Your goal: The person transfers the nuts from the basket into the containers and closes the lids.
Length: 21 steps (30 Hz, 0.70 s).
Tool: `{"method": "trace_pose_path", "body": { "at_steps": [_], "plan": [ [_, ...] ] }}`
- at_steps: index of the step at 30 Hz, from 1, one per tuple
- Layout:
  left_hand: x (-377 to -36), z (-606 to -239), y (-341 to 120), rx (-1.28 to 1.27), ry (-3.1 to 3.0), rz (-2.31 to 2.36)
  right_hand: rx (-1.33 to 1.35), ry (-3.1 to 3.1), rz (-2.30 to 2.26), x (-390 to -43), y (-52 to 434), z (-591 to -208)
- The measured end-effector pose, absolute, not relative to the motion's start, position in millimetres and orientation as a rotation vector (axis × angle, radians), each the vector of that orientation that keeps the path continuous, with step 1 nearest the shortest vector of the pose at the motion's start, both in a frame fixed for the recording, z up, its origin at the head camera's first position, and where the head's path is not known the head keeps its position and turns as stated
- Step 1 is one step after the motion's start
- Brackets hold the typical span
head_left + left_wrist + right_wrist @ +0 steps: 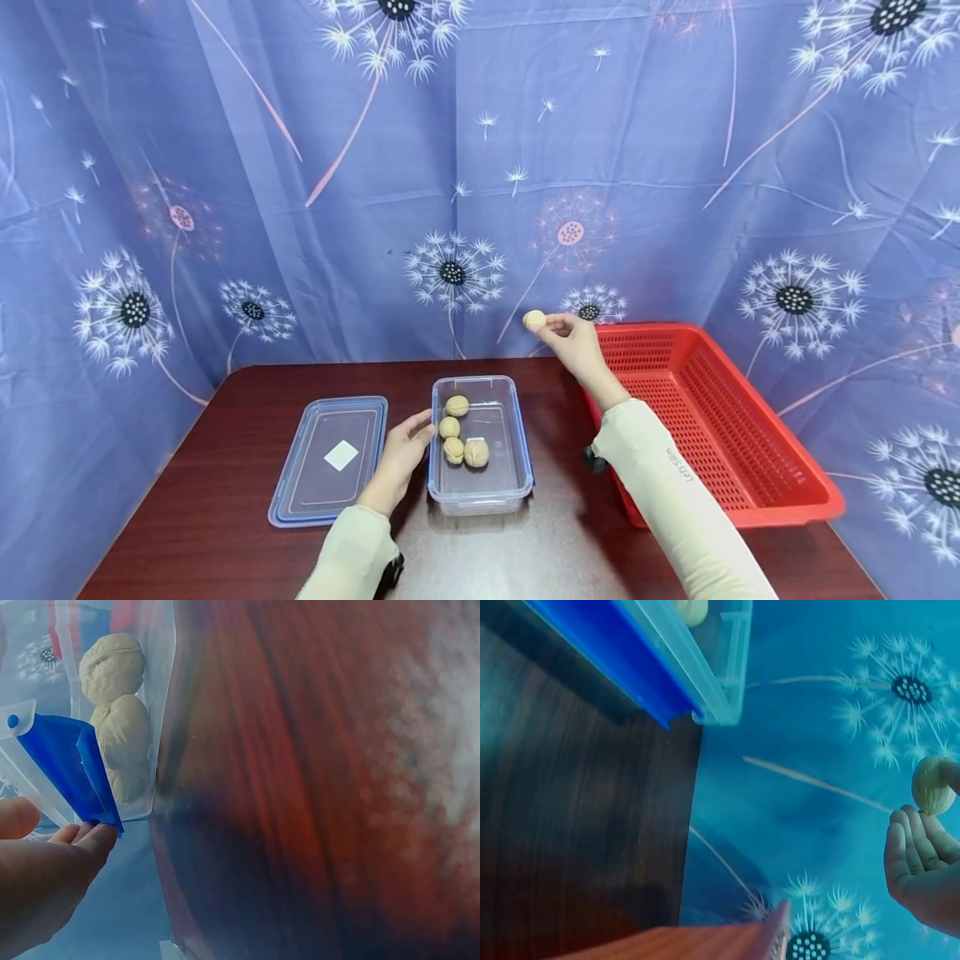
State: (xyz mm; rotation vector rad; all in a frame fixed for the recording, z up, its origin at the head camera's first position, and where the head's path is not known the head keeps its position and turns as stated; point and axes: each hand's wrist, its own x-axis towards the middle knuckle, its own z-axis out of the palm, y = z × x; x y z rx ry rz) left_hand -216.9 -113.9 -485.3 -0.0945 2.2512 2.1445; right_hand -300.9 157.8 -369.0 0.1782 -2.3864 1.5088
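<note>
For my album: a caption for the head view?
Right hand lifts a walnut; left hand steadies the box.

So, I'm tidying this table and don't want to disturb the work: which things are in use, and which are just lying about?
In use:
- walnut, pinched in the right hand, raised above the table
- clear box holding four walnuts
- left hand, touching the box's side

Lying about:
- lid, flat beside the box
- red basket, to the right
</note>
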Motion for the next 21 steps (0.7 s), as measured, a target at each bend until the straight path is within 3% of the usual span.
{"method": "trace_pose_path", "body": {
  "at_steps": [21],
  "plan": [
    [-217,-485,-113,-0.077,2.248,2.157,0.199,-2.339,1.721,-287,108,-398]
  ]
}}
